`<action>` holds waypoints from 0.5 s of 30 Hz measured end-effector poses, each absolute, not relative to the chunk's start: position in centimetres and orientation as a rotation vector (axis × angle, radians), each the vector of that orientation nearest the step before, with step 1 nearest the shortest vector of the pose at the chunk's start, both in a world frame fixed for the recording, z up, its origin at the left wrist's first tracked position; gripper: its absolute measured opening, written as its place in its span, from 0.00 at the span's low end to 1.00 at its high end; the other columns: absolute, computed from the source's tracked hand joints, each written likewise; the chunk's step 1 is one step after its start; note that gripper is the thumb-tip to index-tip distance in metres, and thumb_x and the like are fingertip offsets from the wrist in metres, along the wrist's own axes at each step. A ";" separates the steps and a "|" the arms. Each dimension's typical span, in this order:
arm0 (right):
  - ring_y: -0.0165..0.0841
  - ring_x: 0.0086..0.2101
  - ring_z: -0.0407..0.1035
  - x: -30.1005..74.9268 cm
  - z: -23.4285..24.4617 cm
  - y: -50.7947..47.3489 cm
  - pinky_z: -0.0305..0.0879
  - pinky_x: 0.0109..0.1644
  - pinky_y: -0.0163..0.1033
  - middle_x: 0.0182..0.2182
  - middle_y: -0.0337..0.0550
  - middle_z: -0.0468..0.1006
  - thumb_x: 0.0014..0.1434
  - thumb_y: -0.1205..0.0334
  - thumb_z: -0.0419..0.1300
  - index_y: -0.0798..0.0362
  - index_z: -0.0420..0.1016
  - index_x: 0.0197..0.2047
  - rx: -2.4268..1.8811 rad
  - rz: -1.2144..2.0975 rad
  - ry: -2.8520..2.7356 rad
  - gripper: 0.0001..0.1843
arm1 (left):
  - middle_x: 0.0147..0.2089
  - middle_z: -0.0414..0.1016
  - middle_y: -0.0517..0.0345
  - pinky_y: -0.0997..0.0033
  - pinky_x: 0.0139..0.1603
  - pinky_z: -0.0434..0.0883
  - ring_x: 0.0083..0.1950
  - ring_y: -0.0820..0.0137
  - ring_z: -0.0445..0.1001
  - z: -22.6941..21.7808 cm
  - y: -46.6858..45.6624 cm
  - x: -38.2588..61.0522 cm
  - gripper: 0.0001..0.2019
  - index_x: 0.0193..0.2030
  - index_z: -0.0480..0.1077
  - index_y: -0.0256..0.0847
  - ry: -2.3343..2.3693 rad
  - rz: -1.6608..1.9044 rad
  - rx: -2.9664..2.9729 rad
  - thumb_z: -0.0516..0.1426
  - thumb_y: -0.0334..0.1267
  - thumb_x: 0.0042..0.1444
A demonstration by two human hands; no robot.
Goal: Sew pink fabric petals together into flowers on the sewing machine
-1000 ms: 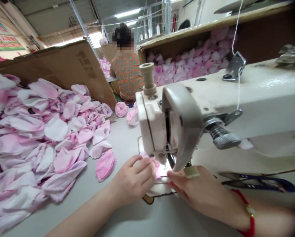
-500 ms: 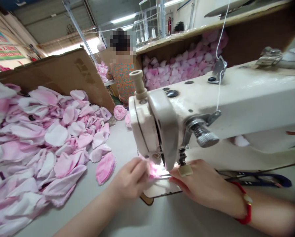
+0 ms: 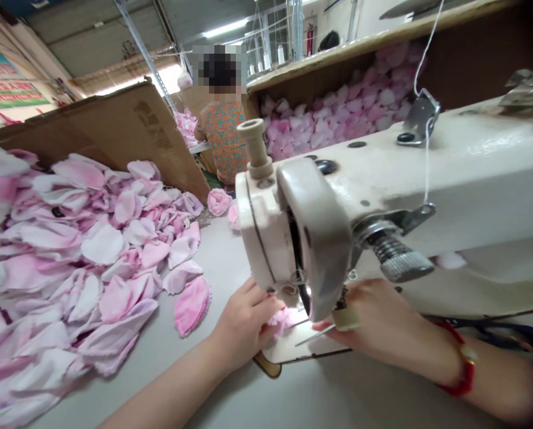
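Under the head of a white sewing machine (image 3: 270,226), a small gathered piece of pink fabric (image 3: 281,322) lies in the lamp light. My left hand (image 3: 246,316) is closed on its left edge, fingers pinched together. To the right of the needle area, my right hand (image 3: 377,328) is closed, with a thin pointed metal tool (image 3: 315,336) sticking out leftward from its fingers. Part of the machine covers some of those fingers, and the tool's other end is hidden. A single pink petal piece (image 3: 192,305) rests on the table left of my left hand.
A large heap of pink and white fabric petals (image 3: 100,244) covers the left side, before a cardboard panel (image 3: 114,131). Dark-handled scissors (image 3: 507,333) lie behind my right wrist. Beyond the machine are a box of petals (image 3: 329,119) and a seated person (image 3: 224,137).
The view has shifted, so the machine appears larger and further right. The pointed metal tool now shows at my right fingers. My left hand stays at the pink fabric.
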State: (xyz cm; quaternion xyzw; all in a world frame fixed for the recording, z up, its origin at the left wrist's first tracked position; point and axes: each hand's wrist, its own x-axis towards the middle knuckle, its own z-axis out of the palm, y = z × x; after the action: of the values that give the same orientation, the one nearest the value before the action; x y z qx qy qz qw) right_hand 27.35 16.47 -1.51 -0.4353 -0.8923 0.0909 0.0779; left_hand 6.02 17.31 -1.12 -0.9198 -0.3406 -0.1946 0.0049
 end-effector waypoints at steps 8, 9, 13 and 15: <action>0.32 0.27 0.68 25.4 -2.0 15.2 0.53 0.27 0.36 0.28 0.37 0.75 0.51 0.65 0.51 0.50 0.64 0.47 -1.029 0.341 -2.700 0.18 | 0.29 0.69 0.57 0.68 0.35 0.65 0.35 0.68 0.65 -1.1 16.4 6.8 0.14 0.28 0.68 0.40 -1.220 -0.613 -2.854 0.44 0.35 0.58; 0.32 0.27 0.68 25.3 -2.0 15.1 0.53 0.27 0.36 0.28 0.37 0.75 0.51 0.66 0.51 0.50 0.64 0.46 -1.037 0.327 -2.703 0.17 | 0.29 0.70 0.56 0.68 0.34 0.65 0.34 0.68 0.65 -1.1 16.2 6.9 0.15 0.28 0.68 0.39 -1.211 -0.587 -2.831 0.43 0.36 0.59; 0.30 0.23 0.67 25.6 -2.2 15.2 0.49 0.25 0.36 0.23 0.33 0.74 0.50 0.68 0.52 0.50 0.65 0.45 -1.017 0.234 -2.658 0.18 | 0.26 0.68 0.55 0.68 0.30 0.65 0.30 0.68 0.65 -1.5 15.8 7.5 0.19 0.29 0.67 0.39 -1.151 -0.579 -2.753 0.39 0.38 0.61; 0.28 0.21 0.65 25.8 -2.4 15.2 0.49 0.24 0.36 0.22 0.32 0.73 0.49 0.69 0.52 0.50 0.65 0.45 -0.989 0.209 -2.608 0.18 | 0.26 0.68 0.54 0.68 0.29 0.65 0.30 0.68 0.65 -1.9 15.8 7.7 0.20 0.30 0.67 0.37 -1.115 -0.605 -2.739 0.38 0.37 0.62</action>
State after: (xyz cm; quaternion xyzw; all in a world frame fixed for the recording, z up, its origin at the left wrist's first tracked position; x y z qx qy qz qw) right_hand 25.76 15.23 -2.38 -0.3483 -0.9186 0.0735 0.1715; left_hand 7.66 15.84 -1.87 -0.9057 -0.3686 -0.2002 0.0616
